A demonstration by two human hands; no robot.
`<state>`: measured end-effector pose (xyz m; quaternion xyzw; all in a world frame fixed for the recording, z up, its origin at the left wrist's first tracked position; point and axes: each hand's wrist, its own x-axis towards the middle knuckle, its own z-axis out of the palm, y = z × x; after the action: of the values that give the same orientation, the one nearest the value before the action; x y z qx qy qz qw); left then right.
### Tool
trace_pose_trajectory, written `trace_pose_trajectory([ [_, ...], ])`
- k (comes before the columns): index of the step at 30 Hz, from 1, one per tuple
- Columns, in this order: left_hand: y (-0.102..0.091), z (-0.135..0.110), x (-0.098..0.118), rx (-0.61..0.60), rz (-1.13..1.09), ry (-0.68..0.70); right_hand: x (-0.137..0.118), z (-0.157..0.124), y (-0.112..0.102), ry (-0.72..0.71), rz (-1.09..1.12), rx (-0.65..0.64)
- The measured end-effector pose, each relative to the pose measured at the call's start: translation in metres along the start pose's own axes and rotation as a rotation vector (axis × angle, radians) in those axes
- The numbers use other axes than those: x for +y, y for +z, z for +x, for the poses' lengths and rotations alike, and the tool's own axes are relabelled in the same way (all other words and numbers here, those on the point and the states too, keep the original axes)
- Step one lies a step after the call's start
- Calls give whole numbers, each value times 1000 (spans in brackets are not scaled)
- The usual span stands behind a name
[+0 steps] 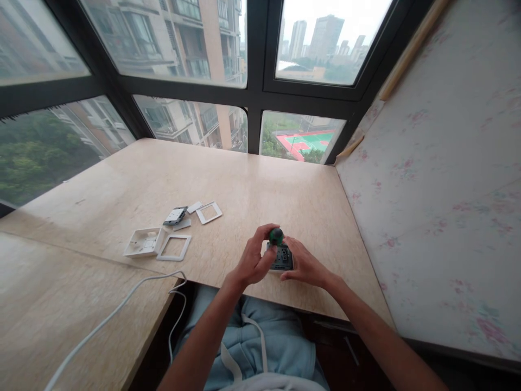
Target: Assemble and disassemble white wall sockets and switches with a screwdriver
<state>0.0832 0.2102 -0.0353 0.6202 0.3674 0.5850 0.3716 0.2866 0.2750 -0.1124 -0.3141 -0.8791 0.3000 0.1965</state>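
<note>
My left hand (256,259) is closed round the green and black handle of a screwdriver (276,236), which I see nearly end-on from above. Beneath it lies a dark wall switch or socket module (285,258) with a whitish edge, flat on the stone-look counter. My right hand (306,265) grips the right side of that module, thumb near the front edge and fingers at the back. The screwdriver's tip is hidden under the handle and my left fingers, so I cannot tell whether it meets a screw.
To the left lie a white mounting box (143,242), two white frames (174,248), a second module (175,215) and small white plates (182,224). A white cable (118,312) runs over the front-left counter edge. Windows (191,119) rise behind; a papered wall (427,190) bounds the right.
</note>
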Motion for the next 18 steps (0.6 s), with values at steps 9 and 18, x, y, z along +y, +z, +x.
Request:
trace_pose_trajectory([
  [9,18,20,-12,19,-359,-66,12,-7,14,43,210,104],
  [18,7,20,-11,31,-378,-113,10,-12,18,43,88,139],
])
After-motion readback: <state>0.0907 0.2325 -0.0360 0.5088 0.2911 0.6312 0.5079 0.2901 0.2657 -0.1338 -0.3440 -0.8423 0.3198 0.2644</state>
